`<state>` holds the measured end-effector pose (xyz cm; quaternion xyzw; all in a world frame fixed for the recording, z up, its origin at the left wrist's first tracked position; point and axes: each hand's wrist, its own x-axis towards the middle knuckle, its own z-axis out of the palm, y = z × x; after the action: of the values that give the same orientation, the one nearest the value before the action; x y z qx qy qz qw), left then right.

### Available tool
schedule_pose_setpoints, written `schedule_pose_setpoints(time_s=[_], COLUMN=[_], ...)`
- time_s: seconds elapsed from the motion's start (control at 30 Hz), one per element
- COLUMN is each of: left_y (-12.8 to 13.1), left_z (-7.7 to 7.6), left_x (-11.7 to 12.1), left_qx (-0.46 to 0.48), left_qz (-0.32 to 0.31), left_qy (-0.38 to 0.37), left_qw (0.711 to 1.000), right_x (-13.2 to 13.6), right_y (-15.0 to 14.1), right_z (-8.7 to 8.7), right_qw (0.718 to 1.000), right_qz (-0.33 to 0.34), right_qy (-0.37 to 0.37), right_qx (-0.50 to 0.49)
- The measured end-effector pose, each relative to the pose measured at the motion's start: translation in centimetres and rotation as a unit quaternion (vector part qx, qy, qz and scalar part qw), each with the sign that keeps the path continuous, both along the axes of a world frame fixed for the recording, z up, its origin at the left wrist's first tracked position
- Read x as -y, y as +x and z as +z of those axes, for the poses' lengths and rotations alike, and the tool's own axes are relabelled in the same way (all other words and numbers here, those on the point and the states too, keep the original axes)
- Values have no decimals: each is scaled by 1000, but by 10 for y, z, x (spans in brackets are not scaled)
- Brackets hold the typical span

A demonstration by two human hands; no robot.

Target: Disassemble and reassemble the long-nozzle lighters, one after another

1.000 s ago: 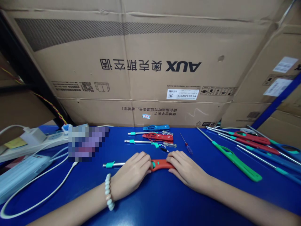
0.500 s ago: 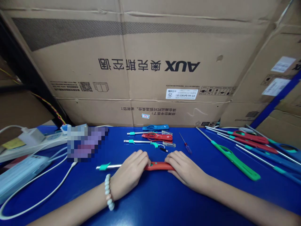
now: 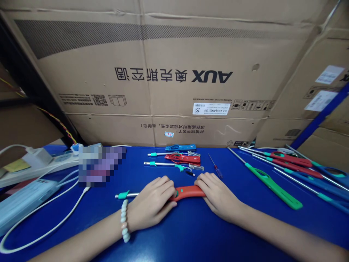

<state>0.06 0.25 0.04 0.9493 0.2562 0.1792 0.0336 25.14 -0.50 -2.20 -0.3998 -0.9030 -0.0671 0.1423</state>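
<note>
A red long-necked gas lighter [image 3: 189,191] lies crosswise low over the table, its metal tube with a teal piece pointing left. My left hand [image 3: 156,198] is closed around the front of the handle and the tube's base; its fingertips hide part of the trigger opening. My right hand [image 3: 218,194] grips the rear end of the handle, fingers over the top. Just beyond are two unjoined metal tubes with teal parts and wires [image 3: 166,165], a red handle shell [image 3: 188,159] and a blue handle shell [image 3: 181,147]. A small screwdriver [image 3: 217,170] lies beyond my right hand.
A green lighter [image 3: 275,185] and several red and blue lighters [image 3: 293,160] lie at the right. On the left are a power strip [image 3: 62,159], a light-blue box-like device [image 3: 27,203] and a white cable [image 3: 46,240]. A large cardboard box [image 3: 174,47] walls the back.
The lighter has shifted slightly right and turned a little in my hands, so more of its handle shows. My left fingers have spread slightly; the other things stay put.
</note>
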Motion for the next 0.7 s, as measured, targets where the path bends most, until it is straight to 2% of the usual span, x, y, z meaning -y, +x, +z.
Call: schedule_pose_setpoints(time_s=[0.17, 0.4, 0.7], left_y=[1, 1, 2], left_z=[0, -3, -3], left_x=[1, 1, 2], left_qx=[-15, -36, -26], left_qz=[-9, -3, 10], left_qy=[27, 42, 38], left_qw=[999, 998, 999], right_x=[1, 4, 3], right_y=[0, -1, -2], right_z=[3, 9, 7], right_qw=[1000, 997, 997], right_qz=[2, 69, 71], right_qy=[-12, 8, 7], right_qx=[-20, -35, -38])
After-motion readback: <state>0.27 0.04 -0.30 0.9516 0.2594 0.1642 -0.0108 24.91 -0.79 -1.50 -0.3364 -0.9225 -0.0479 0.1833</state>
